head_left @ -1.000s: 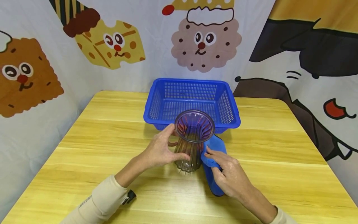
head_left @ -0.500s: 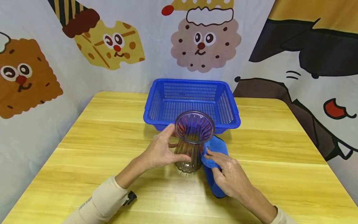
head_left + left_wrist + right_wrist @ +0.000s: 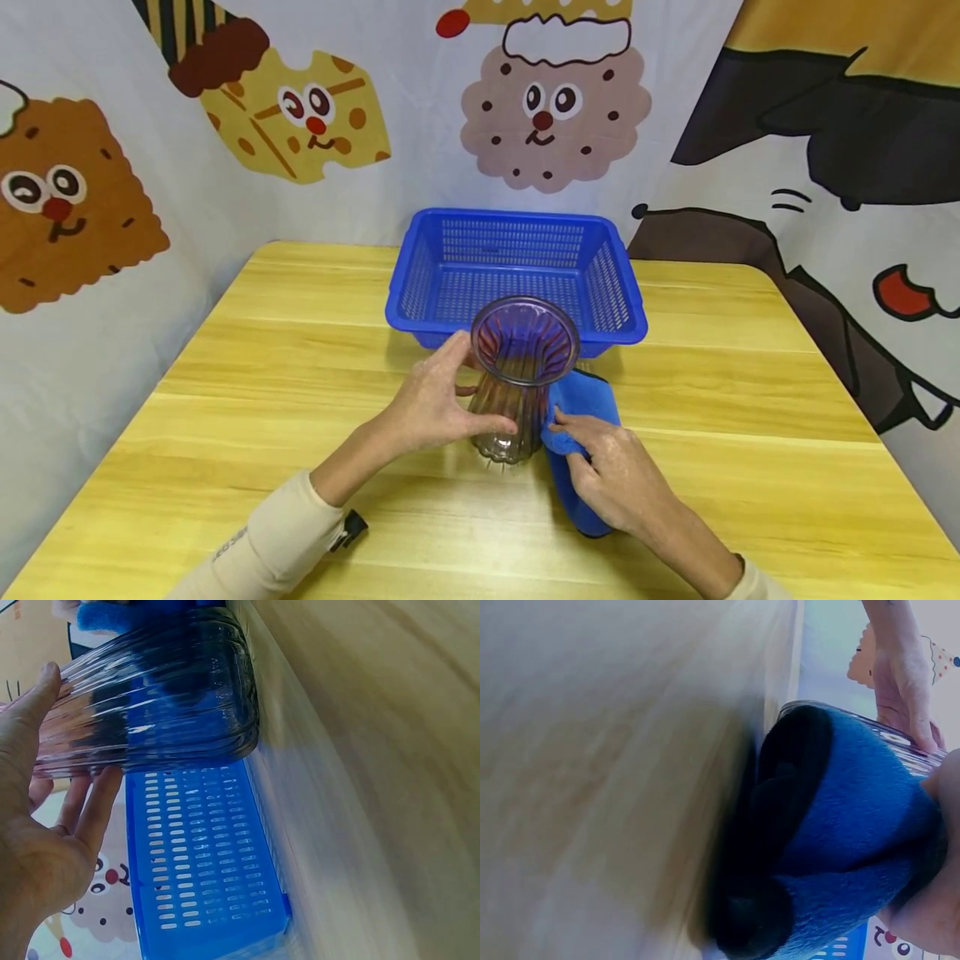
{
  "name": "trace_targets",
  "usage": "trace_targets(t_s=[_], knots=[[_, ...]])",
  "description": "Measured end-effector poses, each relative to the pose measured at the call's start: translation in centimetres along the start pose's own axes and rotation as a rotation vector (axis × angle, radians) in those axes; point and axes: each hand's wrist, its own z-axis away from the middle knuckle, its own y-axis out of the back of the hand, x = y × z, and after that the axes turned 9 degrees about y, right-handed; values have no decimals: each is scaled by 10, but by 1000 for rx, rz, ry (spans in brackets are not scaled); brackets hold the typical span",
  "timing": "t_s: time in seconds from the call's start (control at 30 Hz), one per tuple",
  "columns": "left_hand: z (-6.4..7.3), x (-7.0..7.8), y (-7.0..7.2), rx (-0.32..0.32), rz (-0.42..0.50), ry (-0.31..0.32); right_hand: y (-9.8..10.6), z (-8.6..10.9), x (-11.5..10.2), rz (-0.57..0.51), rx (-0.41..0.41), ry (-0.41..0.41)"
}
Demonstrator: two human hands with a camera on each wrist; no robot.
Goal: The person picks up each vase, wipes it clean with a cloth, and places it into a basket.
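Note:
A ribbed, purple-tinted glass vase with a flared rim stands upright in front of the basket. My left hand grips its left side, thumb across the front and fingers behind. In the left wrist view, that hand curls round the ribbed wall of the vase. On the other side, my right hand pinches a blue cloth held against the vase. Part of the cloth hangs down to the table. The right wrist view shows the cloth folded and fuzzy, covering most of the glass.
A blue plastic basket with slotted walls sits right behind the vase, toward the back of the wooden table. Behind the table hangs a white curtain with cartoon food prints.
The blue cloth has slid slightly toward the front of the table along the vase's right side, in my right hand. My left hand and the vase have hardly moved.

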Motion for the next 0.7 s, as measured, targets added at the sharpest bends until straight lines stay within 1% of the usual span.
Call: trace_targets(t_s=[0.2,0.47,0.6,0.7], knots=[[0,1,-1,13,-12,10,-1,1,1,40,-57,3],[3,3,-2,29,-14,20,-5,3,0,108,-93,28],[4,3,-2,29,-22,27,-5,4,0,103,-114,23],[4,4,-1,33,-42,29,-4,4,1,81,-105,-7]])
